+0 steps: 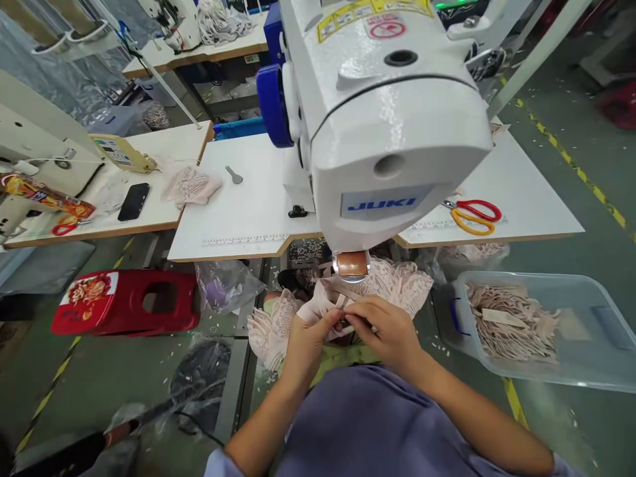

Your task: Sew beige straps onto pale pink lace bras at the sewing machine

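Observation:
My left hand (309, 341) and my right hand (388, 329) meet in my lap below the white JUKI sewing machine (377, 119). Both pinch a piece of pale pink lace fabric (392, 281) with a narrow strap. The left fingers are closed on a fold of the lace. The right fingers are pressed together on the strap end, perhaps with a small tool I cannot make out. More lace hangs down to the left (271, 328).
The sewing table (238, 218) holds red-and-yellow scissors (474, 215) at the right. A clear bin (591, 368) of pink pieces stands on the floor at the right. At the left are a red stool (124, 301), a phone (133, 201) and another machine.

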Action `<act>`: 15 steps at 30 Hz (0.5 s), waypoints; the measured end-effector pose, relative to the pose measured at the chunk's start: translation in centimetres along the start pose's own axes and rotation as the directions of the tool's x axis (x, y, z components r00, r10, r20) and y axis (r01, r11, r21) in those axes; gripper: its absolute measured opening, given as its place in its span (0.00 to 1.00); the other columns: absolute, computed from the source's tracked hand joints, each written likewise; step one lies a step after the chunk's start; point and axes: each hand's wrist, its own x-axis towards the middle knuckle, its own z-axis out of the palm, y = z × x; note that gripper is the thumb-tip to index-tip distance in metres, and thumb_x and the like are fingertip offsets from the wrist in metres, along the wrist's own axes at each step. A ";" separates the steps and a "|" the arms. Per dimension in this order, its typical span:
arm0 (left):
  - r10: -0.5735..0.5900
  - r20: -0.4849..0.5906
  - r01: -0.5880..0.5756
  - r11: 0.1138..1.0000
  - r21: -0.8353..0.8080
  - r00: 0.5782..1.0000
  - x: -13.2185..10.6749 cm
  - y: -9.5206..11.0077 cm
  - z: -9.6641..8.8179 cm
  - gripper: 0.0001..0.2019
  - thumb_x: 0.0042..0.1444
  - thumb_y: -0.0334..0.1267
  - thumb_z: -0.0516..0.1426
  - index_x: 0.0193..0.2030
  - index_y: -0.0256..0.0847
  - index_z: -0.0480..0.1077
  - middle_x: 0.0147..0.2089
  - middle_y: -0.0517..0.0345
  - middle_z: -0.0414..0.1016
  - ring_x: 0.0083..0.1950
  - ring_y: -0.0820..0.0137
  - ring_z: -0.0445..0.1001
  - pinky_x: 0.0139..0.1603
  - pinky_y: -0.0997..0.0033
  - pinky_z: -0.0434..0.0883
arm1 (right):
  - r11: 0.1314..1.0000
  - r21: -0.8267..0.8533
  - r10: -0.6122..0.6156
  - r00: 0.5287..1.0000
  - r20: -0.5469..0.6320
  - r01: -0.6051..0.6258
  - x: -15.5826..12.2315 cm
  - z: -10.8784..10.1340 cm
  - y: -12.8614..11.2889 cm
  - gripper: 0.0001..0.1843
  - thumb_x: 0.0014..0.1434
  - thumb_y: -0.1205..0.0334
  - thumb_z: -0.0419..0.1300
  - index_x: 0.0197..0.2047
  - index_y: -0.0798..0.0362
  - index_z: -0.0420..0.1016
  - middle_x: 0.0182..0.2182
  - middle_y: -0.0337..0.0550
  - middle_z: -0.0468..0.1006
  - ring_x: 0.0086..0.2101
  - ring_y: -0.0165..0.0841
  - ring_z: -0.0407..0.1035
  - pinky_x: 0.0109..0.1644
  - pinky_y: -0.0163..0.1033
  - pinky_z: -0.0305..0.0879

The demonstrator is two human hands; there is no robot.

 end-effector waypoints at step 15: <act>0.183 0.084 -0.201 0.911 0.359 0.979 -0.1 -1.4 1.0 0.09 0.53 0.42 0.62 0.30 0.38 0.77 0.27 0.58 0.75 0.29 0.69 0.70 0.32 0.69 0.71 | 0.947 0.135 0.243 0.927 0.287 -0.290 1.1 -1.6 1.6 0.05 0.55 0.64 0.56 0.28 0.51 0.71 0.25 0.37 0.71 0.24 0.27 0.65 0.28 0.33 0.61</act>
